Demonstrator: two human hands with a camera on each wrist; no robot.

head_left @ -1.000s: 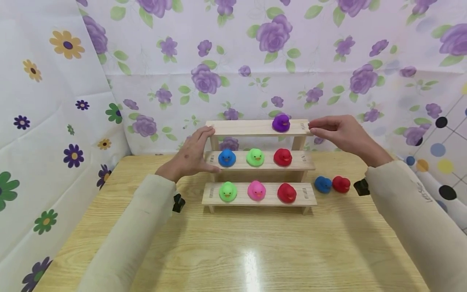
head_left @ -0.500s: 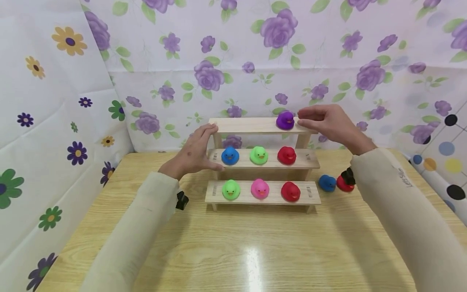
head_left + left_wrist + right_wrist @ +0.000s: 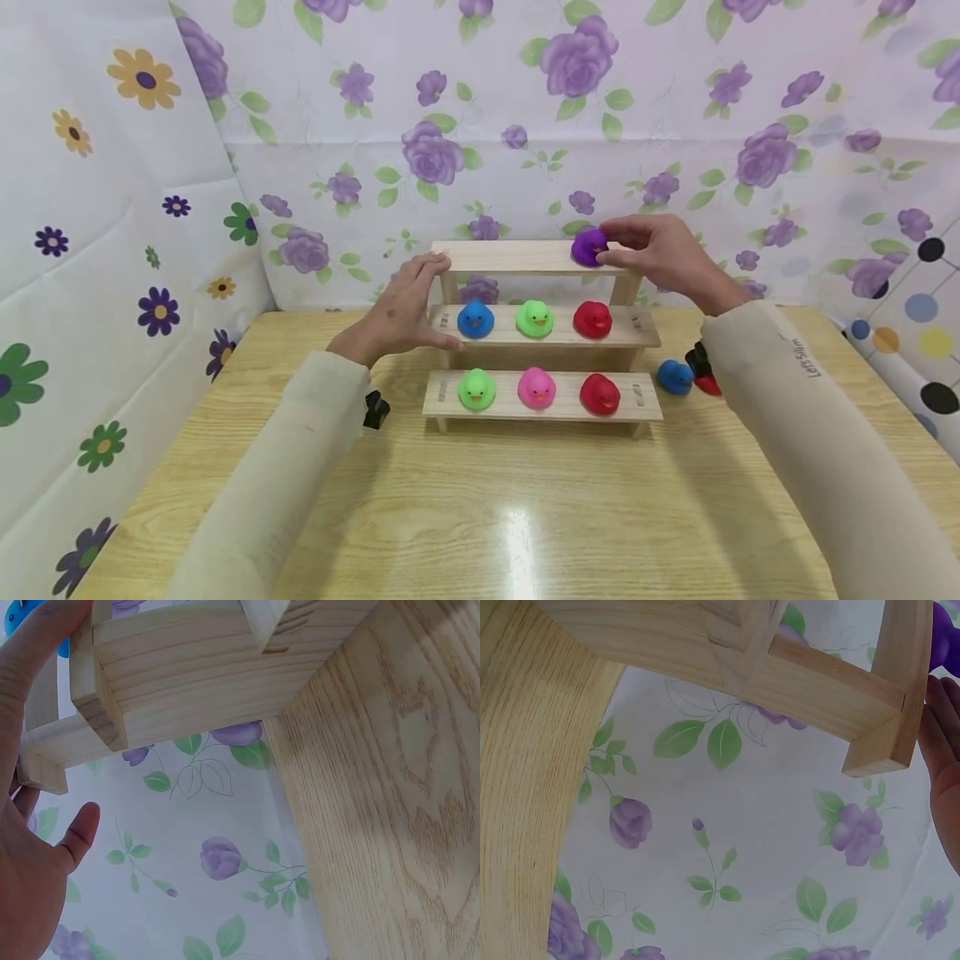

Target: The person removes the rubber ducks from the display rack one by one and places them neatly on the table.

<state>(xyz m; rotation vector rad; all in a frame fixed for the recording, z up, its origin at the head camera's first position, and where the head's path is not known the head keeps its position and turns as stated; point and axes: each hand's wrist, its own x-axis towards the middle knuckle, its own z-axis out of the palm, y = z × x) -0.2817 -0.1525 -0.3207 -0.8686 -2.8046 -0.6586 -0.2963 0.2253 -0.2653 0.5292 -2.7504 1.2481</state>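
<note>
A three-tier wooden display rack (image 3: 495,257) stands on the table against the back cloth. At its top right sits a purple rubber duck (image 3: 587,247), and my right hand (image 3: 667,254) pinches it between thumb and fingers. In the right wrist view, the duck (image 3: 946,641) shows only partly at the edge, above my fingers. My left hand (image 3: 397,312) holds the rack's left end, its fingers at the top shelf and its thumb at the middle one. The left wrist view shows a finger behind the wood and the thumb (image 3: 37,645) in front.
Blue (image 3: 475,319), light green (image 3: 535,318) and red (image 3: 592,319) ducks sit on the middle shelf. Below are green (image 3: 476,389), pink (image 3: 537,388) and red (image 3: 600,394) ones. Right of the rack lie a blue duck (image 3: 675,377) and a partly hidden red duck (image 3: 708,385).
My right hand has moved left from the top shelf's right end to the purple duck and taken hold of it. The left hand has stayed on the rack. The view has shifted slightly.
</note>
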